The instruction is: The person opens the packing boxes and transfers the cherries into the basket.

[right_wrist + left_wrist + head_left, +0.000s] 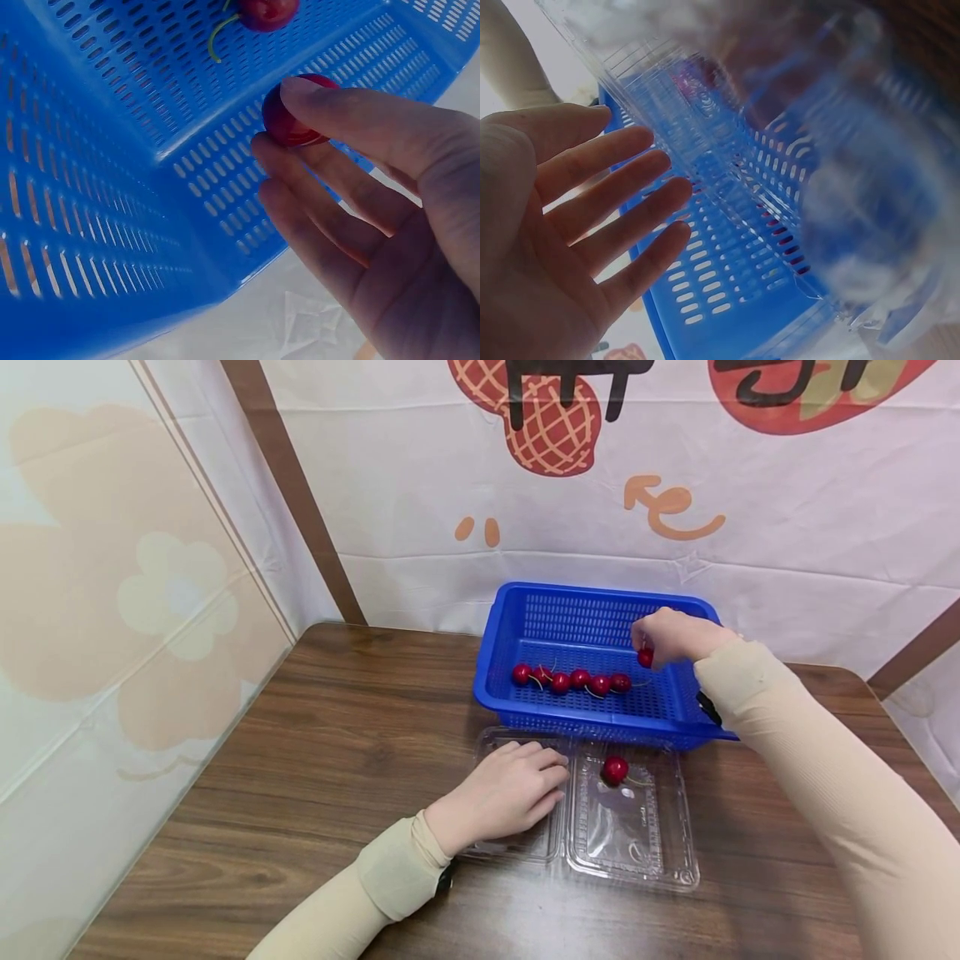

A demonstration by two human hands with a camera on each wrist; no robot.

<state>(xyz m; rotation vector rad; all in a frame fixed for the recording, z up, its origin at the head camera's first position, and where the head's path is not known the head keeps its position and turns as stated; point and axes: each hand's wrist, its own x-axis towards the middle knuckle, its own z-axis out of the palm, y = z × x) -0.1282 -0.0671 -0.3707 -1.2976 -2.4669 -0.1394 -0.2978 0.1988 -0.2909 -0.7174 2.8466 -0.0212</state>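
My right hand (675, 633) pinches a dark red cherry (279, 124) between thumb and fingertips, inside the blue perforated basket (483, 652) near its right end. To the left of that hand, several red cherries with green stems, one of them a cherry (559, 683), lie in a row along the basket floor. With its fingers spread and relaxed, my left hand (502, 795) is over the left half of a clear plastic clamshell box (688, 852), holding nothing. One cherry (615, 769) with its stem lies in the box's right half.
The box lies opened flat on a brown wooden table (337, 760), directly in front of the basket. Behind the basket hangs a printed white cloth (420, 585), and another flower-patterned cloth (90, 610) borders the table on the left.
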